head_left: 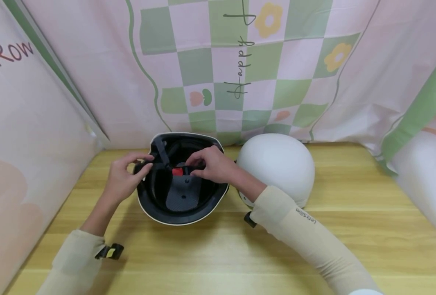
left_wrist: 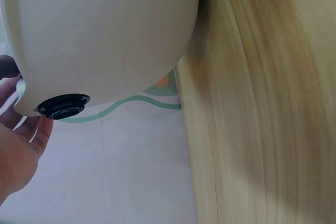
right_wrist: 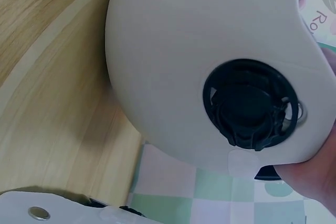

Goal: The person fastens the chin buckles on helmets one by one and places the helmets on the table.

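Note:
A white helmet (head_left: pixel 181 180) lies upside down on the wooden table (head_left: pixel 218 254), its black padded inside facing up. My left hand (head_left: pixel 123 176) pinches a black strap (head_left: pixel 161 153) at the helmet's left rim. My right hand (head_left: pixel 212 164) pinches the strap's buckle with a red tab (head_left: pixel 177 171) over the middle of the helmet. In the left wrist view the helmet's white shell (left_wrist: pixel 105 35) with a black round knob (left_wrist: pixel 64 106) fills the top, my palm (left_wrist: pixel 18 156) beside it. The right wrist view shows the shell (right_wrist: pixel 210 66) and a black dial (right_wrist: pixel 251 104).
A second white helmet (head_left: pixel 275 166) sits dome up just right of the first, close behind my right forearm. Patterned cloth (head_left: pixel 240 69) hangs behind and at both sides of the table. Bare wood lies in front of the helmets.

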`<state>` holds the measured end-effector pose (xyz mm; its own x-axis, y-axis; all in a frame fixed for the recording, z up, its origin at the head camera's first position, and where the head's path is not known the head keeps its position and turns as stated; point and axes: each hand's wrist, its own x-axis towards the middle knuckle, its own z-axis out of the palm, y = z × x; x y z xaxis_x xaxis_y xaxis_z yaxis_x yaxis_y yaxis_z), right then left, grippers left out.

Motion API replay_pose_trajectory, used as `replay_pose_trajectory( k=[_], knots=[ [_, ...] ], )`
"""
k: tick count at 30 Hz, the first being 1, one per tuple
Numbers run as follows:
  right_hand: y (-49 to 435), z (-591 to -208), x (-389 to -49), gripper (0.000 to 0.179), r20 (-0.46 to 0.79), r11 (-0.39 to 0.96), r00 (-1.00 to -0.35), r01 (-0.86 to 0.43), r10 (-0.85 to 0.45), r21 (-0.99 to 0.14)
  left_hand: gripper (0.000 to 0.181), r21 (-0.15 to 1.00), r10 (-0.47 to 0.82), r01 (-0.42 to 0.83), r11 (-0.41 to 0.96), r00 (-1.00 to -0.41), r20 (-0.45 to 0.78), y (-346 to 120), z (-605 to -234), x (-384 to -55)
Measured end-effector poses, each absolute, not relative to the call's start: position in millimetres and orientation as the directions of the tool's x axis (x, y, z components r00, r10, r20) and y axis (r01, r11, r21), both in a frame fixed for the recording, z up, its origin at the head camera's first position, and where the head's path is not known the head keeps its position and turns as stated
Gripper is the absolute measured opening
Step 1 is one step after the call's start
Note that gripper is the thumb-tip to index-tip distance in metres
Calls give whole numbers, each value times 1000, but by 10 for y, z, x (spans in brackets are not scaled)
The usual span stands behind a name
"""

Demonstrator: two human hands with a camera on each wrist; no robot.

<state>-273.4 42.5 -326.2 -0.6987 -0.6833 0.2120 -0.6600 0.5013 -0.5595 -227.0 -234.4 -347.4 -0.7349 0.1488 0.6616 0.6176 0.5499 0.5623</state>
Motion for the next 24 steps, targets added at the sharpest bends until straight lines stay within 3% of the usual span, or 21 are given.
replay_pose_trajectory(
  k=[17,24],
  knots=[
    [582,-3279,-2696,14,474,318,-589,-783,-654,-534,15,577,126,609,544,-739,661,-2428,-3495,-2194],
    [816,-3253,-2682,23,521,280,-556,-809,-647,-516,20,632,123,608,480,-760,638,-2454,-3536,-2179]
  ],
)
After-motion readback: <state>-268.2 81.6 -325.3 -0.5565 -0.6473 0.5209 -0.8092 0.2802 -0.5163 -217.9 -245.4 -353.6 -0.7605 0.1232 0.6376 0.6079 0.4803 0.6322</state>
